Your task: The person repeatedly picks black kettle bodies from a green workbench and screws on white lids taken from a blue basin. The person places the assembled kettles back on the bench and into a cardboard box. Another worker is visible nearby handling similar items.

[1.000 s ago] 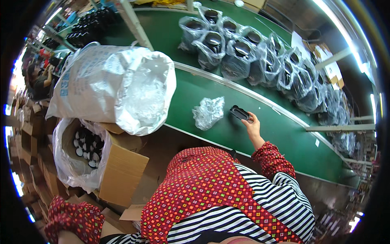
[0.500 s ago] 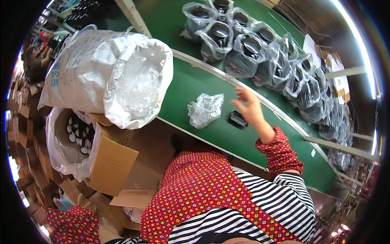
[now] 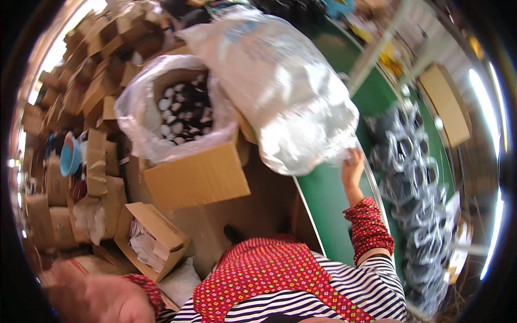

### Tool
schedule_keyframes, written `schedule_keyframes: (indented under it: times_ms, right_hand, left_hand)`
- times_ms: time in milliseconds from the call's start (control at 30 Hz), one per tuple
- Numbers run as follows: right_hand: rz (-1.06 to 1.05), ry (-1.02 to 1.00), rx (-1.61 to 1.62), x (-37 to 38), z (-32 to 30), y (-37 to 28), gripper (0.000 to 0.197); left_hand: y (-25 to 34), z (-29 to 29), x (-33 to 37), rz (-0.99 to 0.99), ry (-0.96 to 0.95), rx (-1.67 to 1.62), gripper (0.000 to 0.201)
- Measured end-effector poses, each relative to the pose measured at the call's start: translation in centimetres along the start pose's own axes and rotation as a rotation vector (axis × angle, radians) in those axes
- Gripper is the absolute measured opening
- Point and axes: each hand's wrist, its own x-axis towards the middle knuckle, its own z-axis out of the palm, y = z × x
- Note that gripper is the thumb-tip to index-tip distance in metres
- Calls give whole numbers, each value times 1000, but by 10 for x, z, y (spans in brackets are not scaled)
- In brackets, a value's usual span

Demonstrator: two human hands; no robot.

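My right hand [image 3: 353,169] is over the green table [image 3: 326,207], at the mouth of a big white woven sack [image 3: 269,70]. Its fingers are closed on crumpled clear plastic [image 3: 340,158], which blurs into the clear plastic at the sack's mouth. At the lower left, my left hand [image 3: 102,299] is smeared by motion, near an open carton [image 3: 161,226] with pale scraps in it. Whether those fingers hold anything does not show. A dark object peeks out beside my right sleeve, mostly hidden.
Left of the sack stands a carton [image 3: 199,183] lined with clear plastic, holding many black-and-white parts [image 3: 186,113]. Dark goods in clear bags [image 3: 409,183] line the right side, beyond a pale rail. Stacked cartons [image 3: 102,70] and a blue basin [image 3: 70,156] are at far left.
My view has swung left, so the sack and lined carton appear farther right. My right hand has moved to the sack's mouth and closed on clear plastic. My left hand has come into view.
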Motion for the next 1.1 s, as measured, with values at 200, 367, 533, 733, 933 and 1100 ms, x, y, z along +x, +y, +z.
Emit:
schedule_keyframes:
  times_ms: [200,367,533,733,933,1100]
  right_hand:
    - [-117,-311,-511,155,73,128,45]
    - [117,248,-1276,147,116,24,24]
    - [-203,180,-105,8,175,-175,37]
    - [-845,-597,-20,-137,285,-520,96]
    - [-862,-1154,-574,-101,387,-569,127]
    - [-871,-1222,-440,-114,411,-559,107]
  left_hand:
    - [-67,-52,-194,-834,-27,155,60]
    - [-100,-206,-319,-1164,182,361,44]
    - [-145,-254,-376,-1356,191,241,26]
    - [-249,-249,-388,-1356,77,-50,21]
    - [-392,-223,-419,-1329,-5,-174,20]
    - [-496,-252,-488,-1375,-293,93,18]
